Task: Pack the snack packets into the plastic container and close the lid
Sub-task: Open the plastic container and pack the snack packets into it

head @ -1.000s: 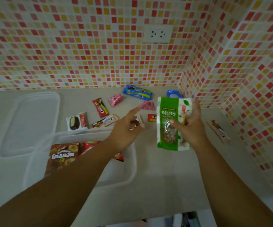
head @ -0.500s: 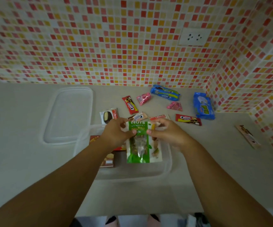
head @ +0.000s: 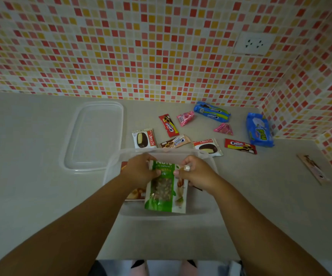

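Observation:
A clear plastic container point(head: 210, 208) sits in front of me on the grey counter. Inside it lies a green and white nuts packet point(head: 166, 193), on top of a brown packet point(head: 135, 194). My left hand point(head: 141, 170) and my right hand point(head: 196, 173) both grip the nuts packet's top edge, thumbs pressed on it. The clear lid point(head: 95, 136) lies flat to the container's left. Behind the container lie several loose packets: two Choco Pie packs point(head: 144, 138) point(head: 208, 147), red cookie packs point(head: 169, 125) point(head: 240, 146), pink ones point(head: 185, 117) point(head: 223, 129) and blue ones point(head: 211, 114) point(head: 259, 130).
A long pale packet point(head: 313, 171) lies alone at the far right near the side wall. Mosaic tiled walls close the back and right, with a socket point(head: 253, 43) on the back wall. The counter's front edge runs just below my forearms.
My right hand brought the nuts packet from the right into the container. My left hand joined it on the packet's top. The view has shifted left.

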